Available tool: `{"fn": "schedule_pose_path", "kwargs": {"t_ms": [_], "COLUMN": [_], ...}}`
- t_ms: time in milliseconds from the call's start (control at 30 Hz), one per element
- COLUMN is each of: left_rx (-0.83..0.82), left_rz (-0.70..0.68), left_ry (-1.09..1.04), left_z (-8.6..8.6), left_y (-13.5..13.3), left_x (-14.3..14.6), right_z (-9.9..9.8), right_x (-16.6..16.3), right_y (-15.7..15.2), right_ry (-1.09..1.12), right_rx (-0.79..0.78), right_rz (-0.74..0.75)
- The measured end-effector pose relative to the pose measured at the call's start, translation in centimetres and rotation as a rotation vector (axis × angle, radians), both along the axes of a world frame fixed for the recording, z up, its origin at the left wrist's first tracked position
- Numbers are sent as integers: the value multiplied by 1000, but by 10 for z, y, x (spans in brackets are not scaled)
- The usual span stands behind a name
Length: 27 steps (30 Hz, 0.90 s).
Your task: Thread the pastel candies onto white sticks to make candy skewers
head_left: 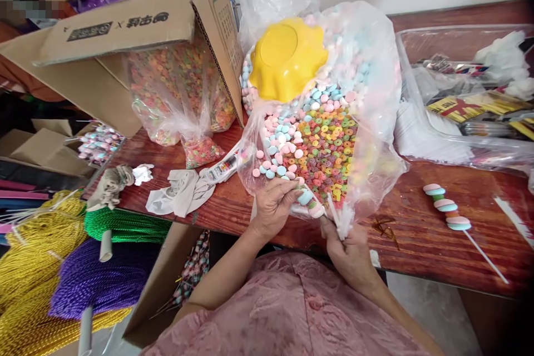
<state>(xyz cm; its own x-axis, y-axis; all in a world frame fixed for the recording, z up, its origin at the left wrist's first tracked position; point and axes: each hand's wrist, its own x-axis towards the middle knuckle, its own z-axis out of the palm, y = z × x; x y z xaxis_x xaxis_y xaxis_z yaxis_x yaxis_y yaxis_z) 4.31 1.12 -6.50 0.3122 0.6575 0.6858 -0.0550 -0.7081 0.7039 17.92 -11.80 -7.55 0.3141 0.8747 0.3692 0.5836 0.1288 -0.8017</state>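
Observation:
My left hand (273, 206) is closed, pinching pastel candy discs (308, 203) threaded on a white stick at the near table edge. My right hand (348, 247) grips a bundle of thin white sticks (340, 219) just right of it. Both hands sit at the mouth of a big clear plastic bag (375, 139) full of pink, blue and white candy discs (283, 142) and coloured candy rings (327, 153). A yellow scalloped bowl (286, 58) lies upside down on top of the candy.
A finished candy skewer (448, 211) lies on the red wooden table (417, 233) to the right. Cardboard box (125, 39) with bags of candy rings at back left. Clear bin (467, 94) of packaging at right. Spools of gold, green, purple cord (83, 267) below left.

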Motion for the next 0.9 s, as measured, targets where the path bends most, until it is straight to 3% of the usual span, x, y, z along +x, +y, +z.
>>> {"fn": "schedule_pose_path", "kwargs": {"t_ms": [133, 300, 400, 600, 733, 833, 900], "left_rx": [-128, -373, -461, -366, -320, -278, -185], "left_rz": [-52, -63, -54, -83, -127, 56, 220], "left_ry": [60, 15, -38, -35, 15, 93, 278], "left_z": [-3, -6, -8, -13, -11, -7, -7], "left_y": [-10, -9, -10, -21, -13, 20, 48], "left_x": [3, 8, 13, 25, 11, -16, -36], "right_z": [-4, 1, 0, 4, 7, 8, 9], "right_x": [0, 1, 3, -5, 2, 17, 25], "right_y": [4, 6, 3, 5, 6, 5, 4], "right_ry": [114, 252, 297, 340, 269, 246, 265], "right_rx": [-38, -170, -179, -96, -114, -94, -94], "right_rz": [-54, 85, 88, -13, -92, -185, -208]}}
